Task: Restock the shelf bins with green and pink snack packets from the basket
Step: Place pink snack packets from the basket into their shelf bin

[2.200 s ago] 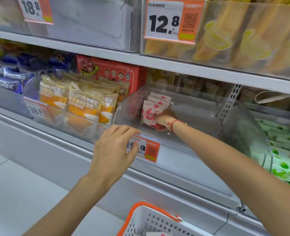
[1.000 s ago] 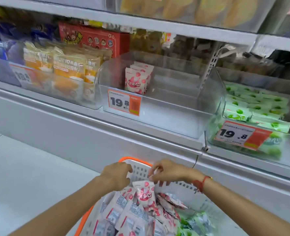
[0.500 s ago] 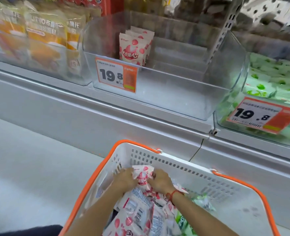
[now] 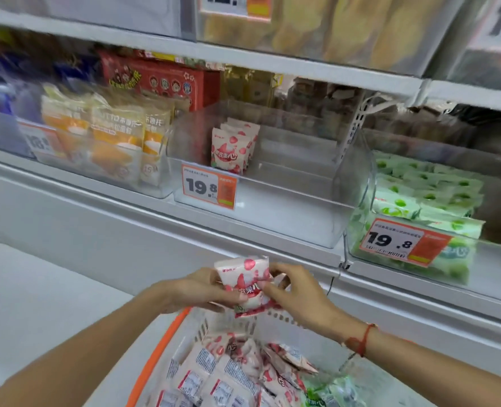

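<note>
Both hands hold a pink packet (image 4: 244, 284) upright above the basket (image 4: 167, 337): left hand (image 4: 197, 290) grips its left edge, right hand (image 4: 294, 293) pinches its right side, below the clear bin (image 4: 287, 201).

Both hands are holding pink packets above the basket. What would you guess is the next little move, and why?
Probably lifting the pink packets up into the clear bin beside the short upright row there. Left hand and right hand both grip them above the basket, and that bin is mostly bare, while the green bin looks well stocked.
</note>
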### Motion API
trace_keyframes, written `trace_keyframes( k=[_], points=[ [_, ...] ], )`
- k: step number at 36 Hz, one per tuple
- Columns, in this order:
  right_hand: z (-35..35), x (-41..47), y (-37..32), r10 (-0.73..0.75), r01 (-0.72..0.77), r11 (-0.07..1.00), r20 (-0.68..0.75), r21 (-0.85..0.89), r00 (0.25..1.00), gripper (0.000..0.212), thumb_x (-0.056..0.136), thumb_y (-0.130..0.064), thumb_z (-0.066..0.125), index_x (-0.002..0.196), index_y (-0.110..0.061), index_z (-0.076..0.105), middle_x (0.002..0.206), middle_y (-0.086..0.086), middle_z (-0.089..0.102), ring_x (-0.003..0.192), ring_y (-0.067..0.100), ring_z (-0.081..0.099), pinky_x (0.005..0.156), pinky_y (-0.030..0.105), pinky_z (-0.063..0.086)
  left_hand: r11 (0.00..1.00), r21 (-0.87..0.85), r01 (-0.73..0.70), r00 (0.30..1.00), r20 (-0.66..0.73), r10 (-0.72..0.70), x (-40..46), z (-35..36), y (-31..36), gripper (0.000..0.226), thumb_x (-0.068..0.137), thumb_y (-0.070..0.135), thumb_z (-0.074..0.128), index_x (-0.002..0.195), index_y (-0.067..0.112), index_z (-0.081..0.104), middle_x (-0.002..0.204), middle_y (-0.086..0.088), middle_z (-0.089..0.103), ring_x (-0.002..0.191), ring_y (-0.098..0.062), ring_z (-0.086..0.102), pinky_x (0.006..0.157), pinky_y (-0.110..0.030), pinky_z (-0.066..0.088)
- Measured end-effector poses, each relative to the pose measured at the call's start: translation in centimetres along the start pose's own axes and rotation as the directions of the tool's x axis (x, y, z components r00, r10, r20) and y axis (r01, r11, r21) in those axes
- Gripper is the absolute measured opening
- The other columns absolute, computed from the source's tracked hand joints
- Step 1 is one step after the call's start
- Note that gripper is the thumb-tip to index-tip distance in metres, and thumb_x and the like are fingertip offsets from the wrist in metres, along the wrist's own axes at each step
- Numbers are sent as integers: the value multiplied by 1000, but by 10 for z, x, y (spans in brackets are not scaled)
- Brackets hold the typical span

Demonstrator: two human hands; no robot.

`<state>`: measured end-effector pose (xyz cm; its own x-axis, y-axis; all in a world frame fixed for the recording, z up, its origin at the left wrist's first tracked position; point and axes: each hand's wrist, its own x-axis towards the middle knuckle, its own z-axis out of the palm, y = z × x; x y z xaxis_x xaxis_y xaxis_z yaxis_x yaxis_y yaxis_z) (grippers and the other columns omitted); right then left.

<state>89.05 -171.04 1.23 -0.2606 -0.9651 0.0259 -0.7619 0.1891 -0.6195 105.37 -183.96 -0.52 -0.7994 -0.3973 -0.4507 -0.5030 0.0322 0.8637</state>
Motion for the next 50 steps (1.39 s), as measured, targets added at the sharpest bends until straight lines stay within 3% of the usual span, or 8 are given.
trace_keyframes(
  k=[5,12,16,19,25,37,42,50],
  points=[
    [-45,8,-45,-124,107,952,-42,-285,991,27,90,-46,54,101,-23,44,94,-7,57,83,19,54,66,31,37,971,170,-170,975,-113,190,-30,-22,59,10,81,31,75,88,26,70,84,8,74,81,-6,69,69,-16,52],
    [-101,37,-97,-103,136,977,-197,163,975,31,82,-27,73,110,-19,63,97,-9,71,80,3,65,72,23,51,943,-54,-327,885,-366,287,-53,-74,131,7,69,21,72,72,15,72,78,-3,74,65,-8,69,72,-27,52],
    [-119,67,-110,-53,143,941,-285,306,957,29,83,-21,72,110,-17,62,100,-6,71,86,6,68,79,26,57,850,54,-524,532,-758,377,-47,-110,151,22,89,15,50,87,16,72,92,5,72,87,-8,65,72,-22,47],
    [-121,100,-111,-15,95,966,-314,242,949,31,85,-25,70,113,-21,57,103,-9,65,89,5,64,71,19,54,835,459,-303,257,-804,536,-29,-132,143,30,87,14,56,115,23,63,117,5,64,109,-11,56,94,-31,45],
    [-104,176,-104,77,-60,995,-260,75,963,30,85,-26,69,111,-18,57,115,2,66,103,21,65,85,40,56,782,608,137,435,-746,504,7,-143,116,75,91,15,53,151,8,9,157,-10,16,144,-27,15,116,-41,18],
    [-42,288,-71,216,-220,976,-194,4,957,68,76,-37,71,129,-2,49,125,13,60,108,29,61,91,38,53,726,672,147,353,-721,596,20,-142,101,72,89,8,48,150,9,9,149,-10,25,137,-26,21,109,-36,20],
    [-51,284,-76,400,-381,871,3,311,916,20,93,-17,59,76,-9,52,75,4,53,64,13,49,55,17,46,734,669,121,353,-720,598,19,-143,100,70,90,8,46,150,9,9,148,-9,26,135,-25,24,106,-35,24],
    [-40,286,-70,431,-307,699,-37,646,902,13,89,-18,63,96,-9,57,101,14,66,78,24,66,63,31,57,745,654,133,365,-731,577,19,-143,100,71,91,15,50,150,12,10,143,-10,31,124,-29,34,101,-36,29]
  ],
)
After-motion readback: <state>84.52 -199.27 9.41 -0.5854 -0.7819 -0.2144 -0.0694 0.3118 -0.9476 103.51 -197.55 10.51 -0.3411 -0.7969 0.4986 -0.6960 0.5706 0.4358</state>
